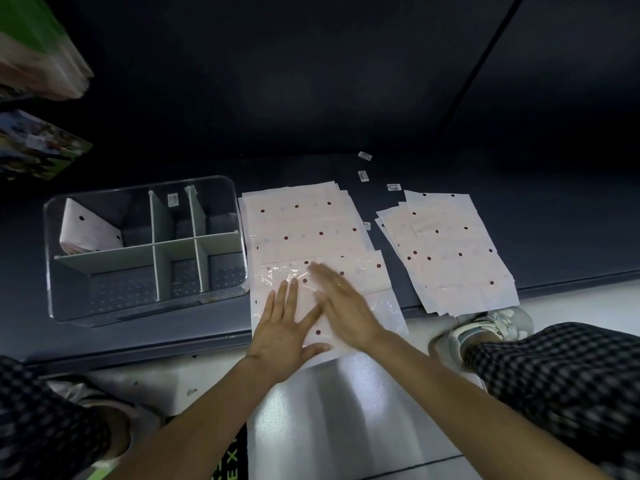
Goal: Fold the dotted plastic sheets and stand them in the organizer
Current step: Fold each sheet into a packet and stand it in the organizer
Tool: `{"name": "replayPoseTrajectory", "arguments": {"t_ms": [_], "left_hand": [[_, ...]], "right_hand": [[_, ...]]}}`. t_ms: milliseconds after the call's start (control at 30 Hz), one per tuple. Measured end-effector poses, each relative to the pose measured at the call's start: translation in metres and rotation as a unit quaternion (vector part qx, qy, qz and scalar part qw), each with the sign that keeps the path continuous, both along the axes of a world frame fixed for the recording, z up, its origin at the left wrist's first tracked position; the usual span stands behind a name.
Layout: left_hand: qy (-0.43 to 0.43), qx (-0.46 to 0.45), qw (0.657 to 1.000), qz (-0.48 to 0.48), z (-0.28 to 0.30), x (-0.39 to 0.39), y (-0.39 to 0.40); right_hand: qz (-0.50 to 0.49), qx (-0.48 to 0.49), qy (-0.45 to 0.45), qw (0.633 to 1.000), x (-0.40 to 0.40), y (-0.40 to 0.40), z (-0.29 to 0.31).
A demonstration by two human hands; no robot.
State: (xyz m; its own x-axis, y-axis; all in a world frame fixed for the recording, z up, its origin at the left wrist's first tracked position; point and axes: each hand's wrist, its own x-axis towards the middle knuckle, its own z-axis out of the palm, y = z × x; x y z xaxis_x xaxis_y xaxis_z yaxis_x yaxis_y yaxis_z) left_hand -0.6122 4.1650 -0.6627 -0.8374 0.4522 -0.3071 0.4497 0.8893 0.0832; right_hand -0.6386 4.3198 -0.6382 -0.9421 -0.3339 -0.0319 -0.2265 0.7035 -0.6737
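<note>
Plastic dotted sheet (346, 306) lies flat on the nearer stack, at the dark shelf's (138, 337) front edge. My left hand (287, 327) and right hand (343, 306) press it, both open, palms down, fingers spread. One folded sheet (88, 230) leans in the organizer's (145, 251) rear-left compartment.

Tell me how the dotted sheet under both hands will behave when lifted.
Likely floppy: the sheet looks thin and crinkles shinily by the left hand. Probably light and slippery, since its glossy film glints near the right hand. It may slide on the stack beneath.
</note>
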Motion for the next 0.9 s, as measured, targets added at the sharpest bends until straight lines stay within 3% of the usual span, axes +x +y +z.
{"name": "replayPoseTrajectory", "arguments": {"t_ms": [67,233,333,467,633,733,900], "left_hand": [[-0.006,0.001,1.000,0.006,0.002,0.000,0.000],[-0.010,-0.011,1.000,0.012,0.006,0.000,-0.002],[-0.018,-0.013,1.000,0.012,0.008,0.000,-0.002],[-0.027,-0.016,0.999,0.016,0.011,-0.001,-0.001],[-0.047,-0.012,0.998,0.033,0.014,-0.006,-0.001],[-0.054,-0.003,0.997,0.051,0.016,-0.009,-0.002],[0.009,0.025,0.997,0.073,0.024,-0.012,-0.003]], "right_hand": [[0.037,0.013,-0.044,0.998,0.004,-0.006,-0.008],[-0.116,-0.025,-0.060,0.991,-0.008,0.039,-0.011],[-0.130,0.000,-0.054,0.990,-0.014,0.075,-0.007],[-0.001,0.132,0.017,0.991,-0.015,0.101,-0.003],[0.136,0.276,0.118,0.944,-0.028,0.110,0.004],[0.186,0.289,0.210,0.915,-0.033,0.109,0.015],[0.271,0.237,0.266,0.894,-0.030,0.099,0.037]]}}
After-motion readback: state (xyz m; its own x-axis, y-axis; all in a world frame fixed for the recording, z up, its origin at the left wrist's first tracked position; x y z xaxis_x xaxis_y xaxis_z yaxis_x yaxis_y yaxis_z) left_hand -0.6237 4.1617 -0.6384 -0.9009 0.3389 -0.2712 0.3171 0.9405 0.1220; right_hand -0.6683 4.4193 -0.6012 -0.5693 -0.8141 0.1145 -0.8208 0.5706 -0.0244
